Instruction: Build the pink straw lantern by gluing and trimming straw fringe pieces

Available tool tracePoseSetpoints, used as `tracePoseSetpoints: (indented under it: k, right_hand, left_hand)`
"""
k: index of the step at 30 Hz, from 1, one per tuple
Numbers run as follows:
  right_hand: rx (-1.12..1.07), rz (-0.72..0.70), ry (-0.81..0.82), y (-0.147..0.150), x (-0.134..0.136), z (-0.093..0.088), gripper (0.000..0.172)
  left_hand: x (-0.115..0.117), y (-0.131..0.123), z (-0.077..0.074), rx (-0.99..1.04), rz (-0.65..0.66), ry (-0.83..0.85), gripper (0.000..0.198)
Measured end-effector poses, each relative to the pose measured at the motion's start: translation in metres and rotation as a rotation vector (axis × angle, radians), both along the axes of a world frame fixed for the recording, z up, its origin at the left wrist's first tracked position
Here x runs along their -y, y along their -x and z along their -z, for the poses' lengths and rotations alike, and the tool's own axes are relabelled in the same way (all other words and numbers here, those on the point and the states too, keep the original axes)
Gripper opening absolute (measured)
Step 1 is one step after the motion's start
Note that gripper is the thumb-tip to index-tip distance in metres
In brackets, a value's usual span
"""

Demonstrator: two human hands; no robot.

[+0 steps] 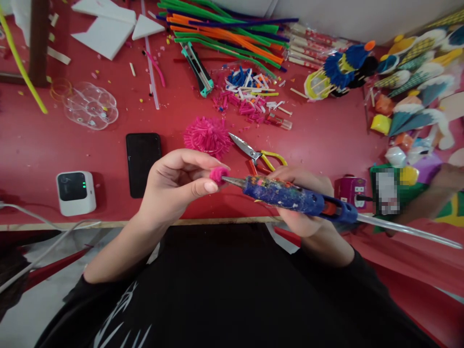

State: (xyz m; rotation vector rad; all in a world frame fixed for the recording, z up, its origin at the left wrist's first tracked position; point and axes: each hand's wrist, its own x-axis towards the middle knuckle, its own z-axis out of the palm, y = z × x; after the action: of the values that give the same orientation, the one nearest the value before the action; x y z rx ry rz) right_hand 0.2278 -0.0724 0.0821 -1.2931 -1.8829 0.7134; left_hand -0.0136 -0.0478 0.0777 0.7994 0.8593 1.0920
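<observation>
Between the thumb and fingers of my left hand [177, 181] is a small fuzzy pink piece [218, 176]. My right hand [306, 193] is wrapped round a blue, paint-stained glue gun [284, 195], with a clear glue stick [409, 231] sticking out of its back end. The gun's metal nozzle touches or nearly touches the right side of the pink piece. Just beyond my left fingertips lies a round pink bristly bundle [207, 137]. Pliers-like cutters [255, 153] with yellow and red handles rest on the table beyond the gun.
On the red table [108, 150] lie a black phone [143, 164], a white device [76, 192], a clear flower-shaped tray [91, 106], a cutter knife [197, 70] and pipe cleaners [232, 36]. Wrapped cones [416, 77] stand at right, near another person's arm [426, 195].
</observation>
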Motion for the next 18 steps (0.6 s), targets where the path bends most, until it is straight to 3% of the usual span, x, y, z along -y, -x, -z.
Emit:
tracePoseSetpoints:
  k: [3, 12, 18]
  right_hand:
    - [-0.122, -0.038, -0.032, 0.0018, -0.0023, -0.0016, 0.013]
    - [-0.168, -0.017, -0.001, 0.0007, -0.0016, 0.0022, 0.009]
    - [-0.138, -0.007, 0.001, 0.0007, -0.0023, 0.0002, 0.01]
  left_hand:
    - [-0.001, -0.0004, 0.0029, 0.041, 0.005, -0.031, 0.024]
    - [-0.0051, -0.0011, 0.0048, 0.055, -0.025, -0.072, 0.025]
    - [-0.006, -0.002, 0.0002, 0.075, 0.024, -0.055, 0.021]
